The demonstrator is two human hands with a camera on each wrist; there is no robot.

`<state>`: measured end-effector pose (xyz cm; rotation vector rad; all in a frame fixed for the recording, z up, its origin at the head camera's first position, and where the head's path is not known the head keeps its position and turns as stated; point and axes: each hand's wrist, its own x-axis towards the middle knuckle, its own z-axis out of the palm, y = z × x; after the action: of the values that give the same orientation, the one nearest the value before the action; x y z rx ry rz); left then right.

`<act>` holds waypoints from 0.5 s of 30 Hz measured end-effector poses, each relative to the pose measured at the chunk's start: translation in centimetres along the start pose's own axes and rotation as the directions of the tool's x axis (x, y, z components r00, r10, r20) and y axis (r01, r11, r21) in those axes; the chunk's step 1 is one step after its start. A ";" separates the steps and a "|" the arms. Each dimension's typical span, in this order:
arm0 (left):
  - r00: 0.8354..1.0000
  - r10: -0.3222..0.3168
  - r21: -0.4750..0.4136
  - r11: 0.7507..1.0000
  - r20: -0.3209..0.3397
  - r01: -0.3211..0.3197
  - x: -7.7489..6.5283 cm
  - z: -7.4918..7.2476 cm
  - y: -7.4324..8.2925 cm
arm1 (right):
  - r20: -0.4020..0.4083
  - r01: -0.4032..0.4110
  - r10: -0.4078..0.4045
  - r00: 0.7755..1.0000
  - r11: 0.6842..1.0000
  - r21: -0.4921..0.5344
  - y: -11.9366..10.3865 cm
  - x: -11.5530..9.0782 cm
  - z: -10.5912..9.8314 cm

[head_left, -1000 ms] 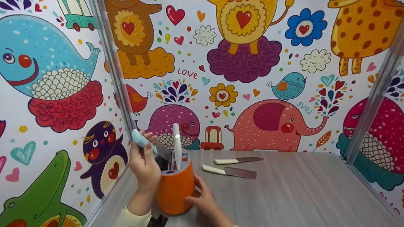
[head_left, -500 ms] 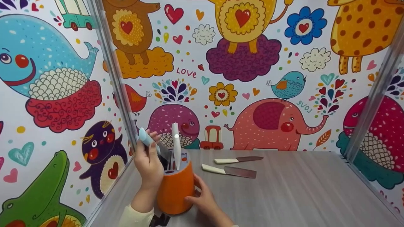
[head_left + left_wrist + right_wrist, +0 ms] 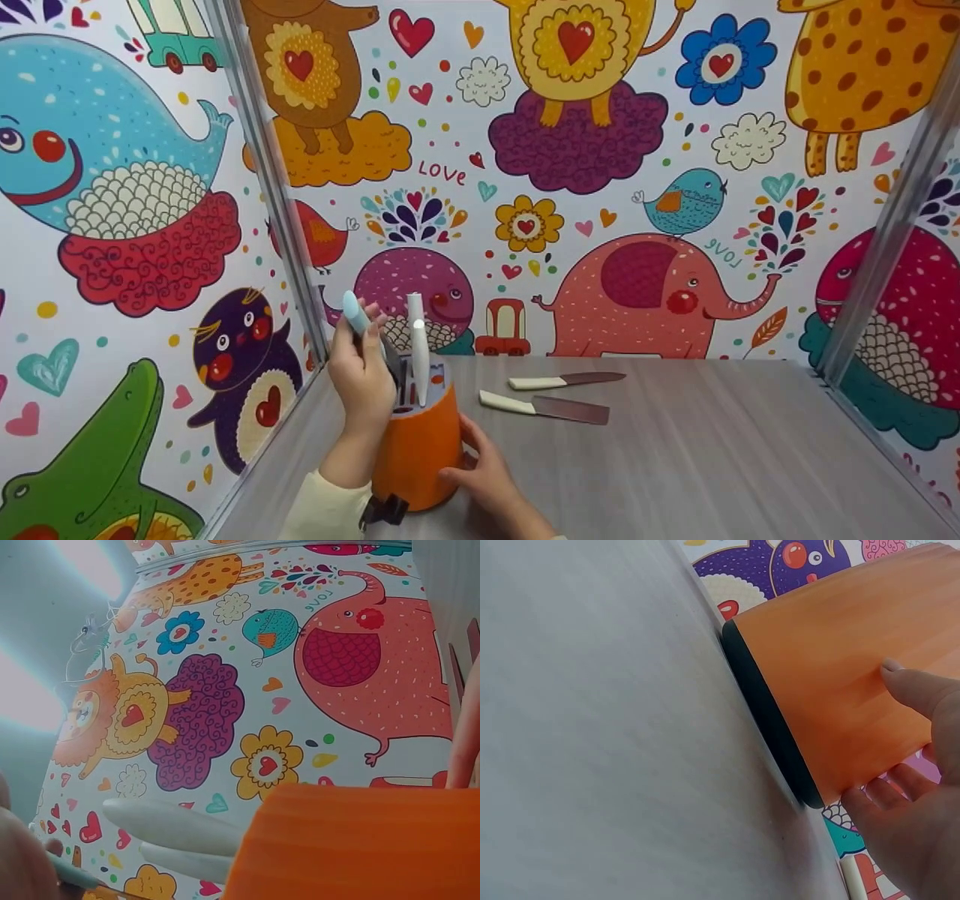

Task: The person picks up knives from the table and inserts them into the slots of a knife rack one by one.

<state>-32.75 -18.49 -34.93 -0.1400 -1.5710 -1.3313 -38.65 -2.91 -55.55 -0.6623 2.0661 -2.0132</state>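
Note:
My left hand (image 3: 365,382) holds a knife by its light blue handle (image 3: 355,313), at the left of the orange knife block (image 3: 417,457). The knife's blade points down at the block's slotted top; how far it enters a slot is hidden. In the left wrist view, part of the left hand (image 3: 22,859) shows at the lower left corner. Two white handles (image 3: 172,829) stick out of the block. My right hand (image 3: 486,471) grips the block's right side low down, thumb in front and fingers behind, as the right wrist view also shows.
Two knives with cream handles lie on the grey table (image 3: 675,457) right of the block: a pointed knife (image 3: 570,381) and a broad-bladed knife (image 3: 547,406). Patterned walls (image 3: 480,247) enclose the table at the back and sides.
My left hand has moved right with the blue-handled knife, close against the block, and the handle has turned more upright. The right hand and the block have stayed in place.

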 end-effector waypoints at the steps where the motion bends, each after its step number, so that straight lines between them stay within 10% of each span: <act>1: 1.000 -0.021 0.014 1.000 0.002 0.021 0.2 0.1 0.5 | 0.004 0.005 -0.005 1.000 1.000 0.003 0.0 0.0 0.0; 15: 0.989 -0.090 0.095 0.992 0.116 0.079 1.2 0.6 -0.6 | 0.000 -0.023 0.023 1.000 1.000 -0.012 -0.1 0.1 -0.3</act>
<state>-34.11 -18.85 -34.38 -0.0998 -1.7523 -1.3360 -38.82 -2.63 -55.40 -0.6380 2.0775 -1.9904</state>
